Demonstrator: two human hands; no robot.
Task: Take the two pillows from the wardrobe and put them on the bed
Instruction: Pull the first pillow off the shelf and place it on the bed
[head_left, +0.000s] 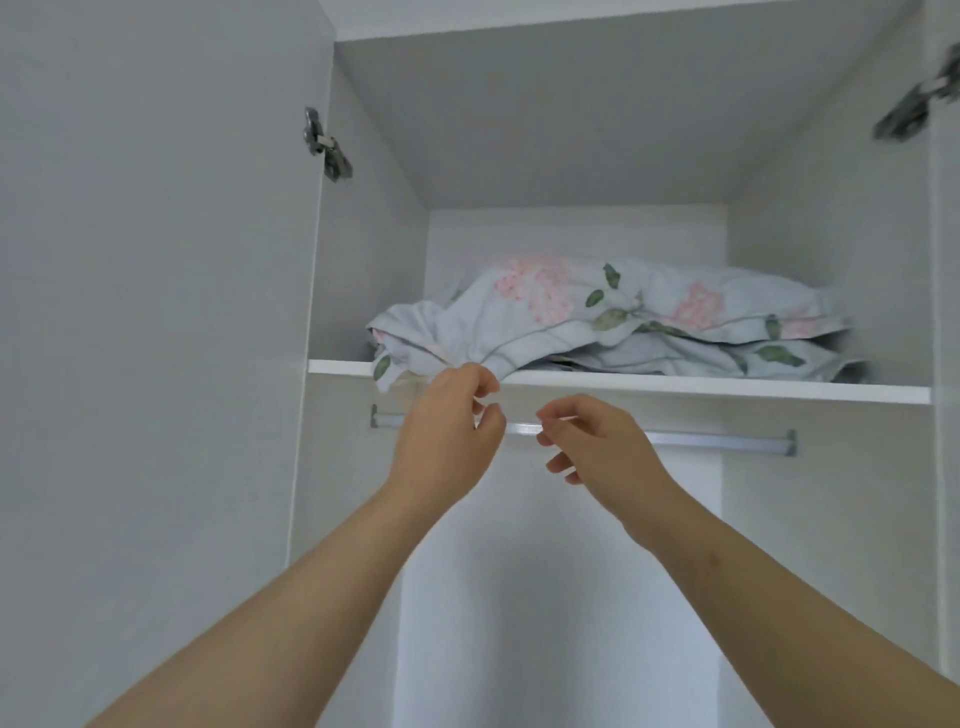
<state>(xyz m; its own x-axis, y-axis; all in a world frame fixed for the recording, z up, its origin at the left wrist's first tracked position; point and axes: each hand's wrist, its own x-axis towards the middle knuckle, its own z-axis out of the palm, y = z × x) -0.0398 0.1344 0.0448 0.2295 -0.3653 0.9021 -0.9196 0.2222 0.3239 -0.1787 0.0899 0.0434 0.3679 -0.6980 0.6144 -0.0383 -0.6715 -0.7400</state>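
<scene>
Pale-blue floral cotton pillows (623, 322) lie stacked on the white wardrobe shelf (727, 391); left hand (447, 421) pinches a hanging corner, right hand (597, 441) half-open, empty; pulling them down appears next.

Two soft pillows in pale blue cotton cases printed with pink flower clusters and green leaves, stacked flat on the upper shelf of a white laminate wardrobe (623, 156), doors open. Upper floral pillow (597, 301): rumpled, plump at centre, lying lengthwise across the shelf, its left corner drooping over the white shelf board's (727, 388) front edge. Lower floral pillow (727, 358): pressed flat beneath the first, only its front edge and right end showing.
</scene>
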